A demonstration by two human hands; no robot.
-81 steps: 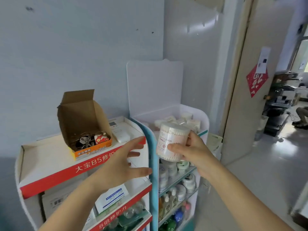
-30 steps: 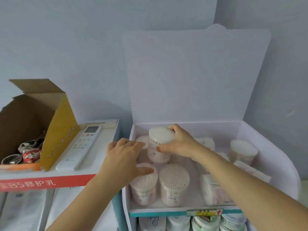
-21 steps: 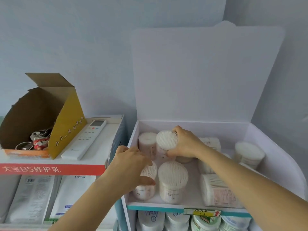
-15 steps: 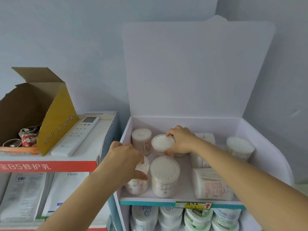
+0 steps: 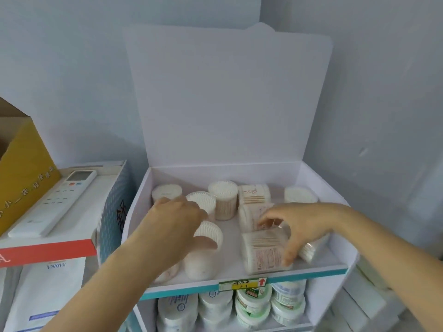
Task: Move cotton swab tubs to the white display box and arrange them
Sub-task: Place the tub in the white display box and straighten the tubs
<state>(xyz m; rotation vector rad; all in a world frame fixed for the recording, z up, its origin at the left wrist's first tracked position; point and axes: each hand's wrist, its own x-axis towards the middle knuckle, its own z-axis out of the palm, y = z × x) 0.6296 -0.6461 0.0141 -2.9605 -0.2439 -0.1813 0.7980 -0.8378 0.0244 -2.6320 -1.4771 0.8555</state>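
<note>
Right hand shifted to 1 lying tub.

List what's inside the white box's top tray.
Cotton swab tubs: upright tubs left and back, tubs on their sides right. The left hand and arm cover the front-left ones; the right hand hides part of the front lying tub.

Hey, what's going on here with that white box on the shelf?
A person is arranging cotton swab tubs inside the white display box, whose lid stands open. Their left hand covers the upright tubs at the front left; its grip is hidden. Their right hand is spread over a front tub lying on its side, thumb against it. Behind it, two more tubs lie on their sides. An upright tub stands among others at the back, so the arranging is not finished.
</note>
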